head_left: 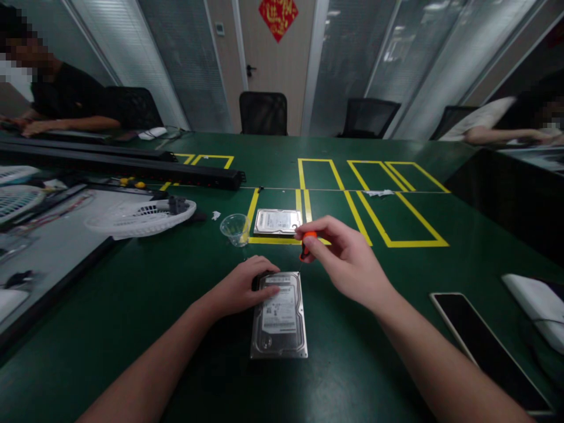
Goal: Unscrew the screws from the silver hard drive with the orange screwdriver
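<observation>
A silver hard drive point(282, 329) with a white label lies flat on the green table, its long side pointing away from me. My left hand point(244, 286) grips it by its far left corner, thumb on the label and fingers around the far edge. In my right hand point(348, 258) is a small screwdriver point(309, 238) with an orange and black handle, pinched between thumb and fingers. Its thin shaft points down to the drive's far right corner; a screw there is too small to make out. Beyond sit a second hard drive point(277, 222) and a clear plastic cup point(235, 229).
Yellow tape rectangles point(418, 242) mark the table point(352, 376). A phone point(484, 352) and a white device point(535, 308) lie at right. Long black bars point(132, 168) and a white plastic part point(141, 218) are on the left. Two other people sit at the far sides.
</observation>
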Demonstrator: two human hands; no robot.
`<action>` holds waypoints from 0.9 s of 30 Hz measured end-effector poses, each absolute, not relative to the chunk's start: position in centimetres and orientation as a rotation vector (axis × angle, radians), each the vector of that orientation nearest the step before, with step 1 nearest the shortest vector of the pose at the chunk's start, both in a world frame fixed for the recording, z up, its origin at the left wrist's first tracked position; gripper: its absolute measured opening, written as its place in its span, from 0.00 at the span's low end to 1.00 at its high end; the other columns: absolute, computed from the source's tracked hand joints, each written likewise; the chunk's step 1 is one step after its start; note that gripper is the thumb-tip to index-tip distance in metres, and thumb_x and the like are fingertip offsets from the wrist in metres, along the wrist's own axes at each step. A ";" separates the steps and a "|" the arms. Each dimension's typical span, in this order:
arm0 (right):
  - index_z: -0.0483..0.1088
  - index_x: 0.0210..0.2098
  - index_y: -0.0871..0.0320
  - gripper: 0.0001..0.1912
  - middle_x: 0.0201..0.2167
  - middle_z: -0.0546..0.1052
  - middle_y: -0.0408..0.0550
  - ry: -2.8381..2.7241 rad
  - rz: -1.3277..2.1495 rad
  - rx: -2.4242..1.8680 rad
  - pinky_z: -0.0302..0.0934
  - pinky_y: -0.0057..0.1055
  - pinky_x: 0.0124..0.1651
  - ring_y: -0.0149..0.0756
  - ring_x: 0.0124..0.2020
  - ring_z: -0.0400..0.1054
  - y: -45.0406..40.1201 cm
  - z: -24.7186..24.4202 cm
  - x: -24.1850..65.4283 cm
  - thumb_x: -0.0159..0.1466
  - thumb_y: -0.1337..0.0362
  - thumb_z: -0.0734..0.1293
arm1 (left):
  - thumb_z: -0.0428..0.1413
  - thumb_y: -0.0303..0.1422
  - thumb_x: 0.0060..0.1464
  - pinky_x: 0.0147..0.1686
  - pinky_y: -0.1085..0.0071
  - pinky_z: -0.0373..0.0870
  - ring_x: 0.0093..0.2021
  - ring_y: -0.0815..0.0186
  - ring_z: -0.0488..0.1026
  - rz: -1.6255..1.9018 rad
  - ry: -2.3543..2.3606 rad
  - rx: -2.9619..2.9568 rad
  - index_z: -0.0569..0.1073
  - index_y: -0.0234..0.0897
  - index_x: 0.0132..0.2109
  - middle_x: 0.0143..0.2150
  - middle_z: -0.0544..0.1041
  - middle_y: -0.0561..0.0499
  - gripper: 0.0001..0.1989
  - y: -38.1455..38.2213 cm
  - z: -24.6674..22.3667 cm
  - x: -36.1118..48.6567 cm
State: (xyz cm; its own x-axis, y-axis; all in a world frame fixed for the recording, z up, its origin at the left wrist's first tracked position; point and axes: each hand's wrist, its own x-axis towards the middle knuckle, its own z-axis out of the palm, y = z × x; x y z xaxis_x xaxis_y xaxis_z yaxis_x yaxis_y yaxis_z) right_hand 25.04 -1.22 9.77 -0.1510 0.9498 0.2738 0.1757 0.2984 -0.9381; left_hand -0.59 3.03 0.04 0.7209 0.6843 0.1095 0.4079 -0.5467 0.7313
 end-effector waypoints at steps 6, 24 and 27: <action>0.77 0.46 0.56 0.08 0.45 0.81 0.51 -1.546 0.954 -1.053 0.78 0.34 0.39 0.39 0.42 0.78 -1.4 10.0 24.9 0.71 0.59 0.73 | 0.64 0.37 0.68 0.52 0.60 0.73 0.53 0.56 0.75 0.509 0.817 2.217 0.78 0.43 0.58 0.54 0.78 0.46 0.14 3.1 0.0 -0.6; 0.77 0.45 0.56 0.09 0.45 0.81 0.50 -1.512 0.989 -1.032 0.79 0.34 0.39 0.37 0.41 0.78 -1.3 10.0 24.7 0.71 0.58 0.73 | 0.64 0.38 0.68 0.53 0.59 0.74 0.53 0.55 0.76 0.507 0.825 2.208 0.78 0.43 0.58 0.54 0.78 0.46 0.15 3.1 0.0 -0.6; 0.79 0.49 0.55 0.09 0.48 0.81 0.50 -1.584 0.988 -1.036 0.80 0.34 0.43 0.37 0.43 0.78 -1.3 10.1 24.8 0.75 0.59 0.68 | 0.64 0.38 0.67 0.53 0.59 0.74 0.53 0.55 0.76 0.513 0.827 2.218 0.78 0.43 0.58 0.54 0.78 0.46 0.15 3.1 -0.1 -0.6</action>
